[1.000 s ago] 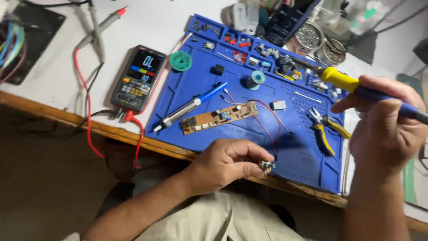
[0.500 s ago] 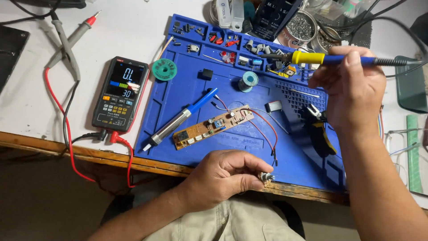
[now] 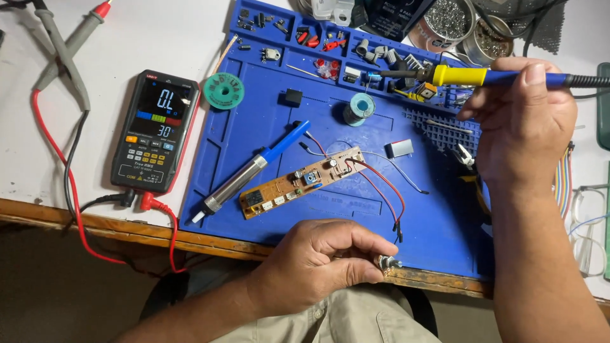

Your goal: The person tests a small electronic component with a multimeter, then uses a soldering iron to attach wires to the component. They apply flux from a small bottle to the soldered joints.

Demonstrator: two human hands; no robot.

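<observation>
Counter (image 3: 127,38) carries blue mat (image 3: 445,222), spread under and between both hands. Meter (image 3: 155,130) sits on the counter well left of the left hand (image 3: 318,263). Circuit board (image 3: 302,182) lies on the mat just above the left hand, desoldering pump (image 3: 251,171) beside it. Right hand (image 3: 524,124) clamped on soldering iron (image 3: 470,76), tip pointing left above the solder spool (image 3: 359,108). Left hand at the mat's near edge, fingers pinched on a small metal part (image 3: 387,263). Hands well apart.
</observation>
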